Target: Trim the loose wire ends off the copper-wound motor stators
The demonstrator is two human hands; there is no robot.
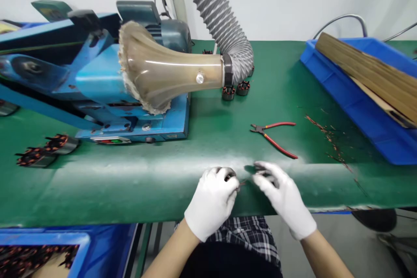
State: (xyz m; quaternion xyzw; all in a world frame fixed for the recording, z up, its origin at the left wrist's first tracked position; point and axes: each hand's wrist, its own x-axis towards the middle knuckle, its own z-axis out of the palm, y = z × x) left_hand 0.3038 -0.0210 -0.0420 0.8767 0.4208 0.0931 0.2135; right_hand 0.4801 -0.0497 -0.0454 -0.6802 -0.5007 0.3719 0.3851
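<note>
Perhaps the small dark wound part (230,177) could slip and drop over the front edge of the green worktop (114,191), were the cloth-covered fingertips to lose their hold; its thin wire end (243,183) might snag on the fabric. The white-gloved left hand (213,202) has its grip closed around the part, near that edge. The white-gloved right hand (283,195), just beside, curls loosely; whether its grip holds anything cannot be told.
</note>
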